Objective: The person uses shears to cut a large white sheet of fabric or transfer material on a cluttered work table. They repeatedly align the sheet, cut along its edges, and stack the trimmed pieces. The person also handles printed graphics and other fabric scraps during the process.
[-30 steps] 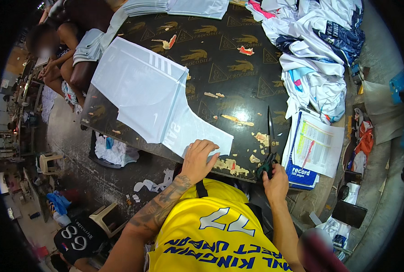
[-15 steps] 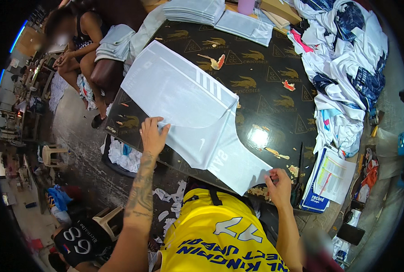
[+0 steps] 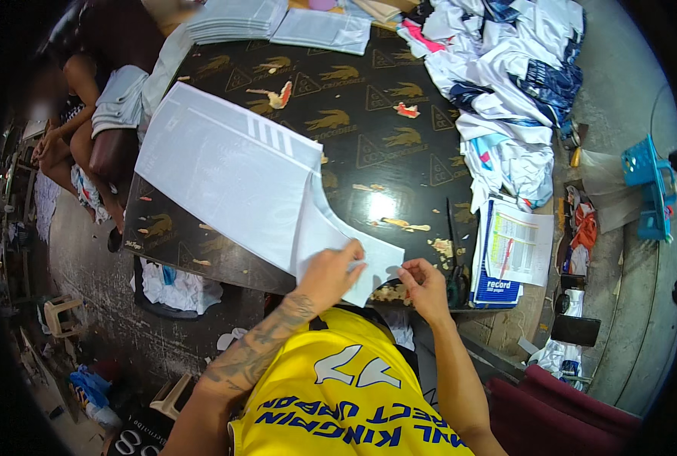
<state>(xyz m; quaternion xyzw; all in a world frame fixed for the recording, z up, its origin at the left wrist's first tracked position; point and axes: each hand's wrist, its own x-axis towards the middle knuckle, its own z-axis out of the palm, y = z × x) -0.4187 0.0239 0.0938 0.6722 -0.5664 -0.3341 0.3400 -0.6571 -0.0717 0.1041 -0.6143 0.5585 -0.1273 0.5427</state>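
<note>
Holds white fabric [image 3: 228, 178] on black table [image 3: 338, 163], clasped in curled fingers of left hand [image 3: 327, 277]. Pinches its narrow end between thumb and forefinger of right hand [image 3: 428, 289].

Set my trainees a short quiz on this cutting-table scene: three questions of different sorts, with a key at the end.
1. True or false: the left hand and right hand are both at the white fabric panel, while the scissors lie on the black table.

2. What lies beneath the printed sheets?
A) a plastic stool
B) a blue notebook
C) the scissors

3. Fill in the side: the jumbled garment pile lies on the table's ____ side, as the wearer sees it.

Key: 1 True; 2 B; 3 right.
</note>
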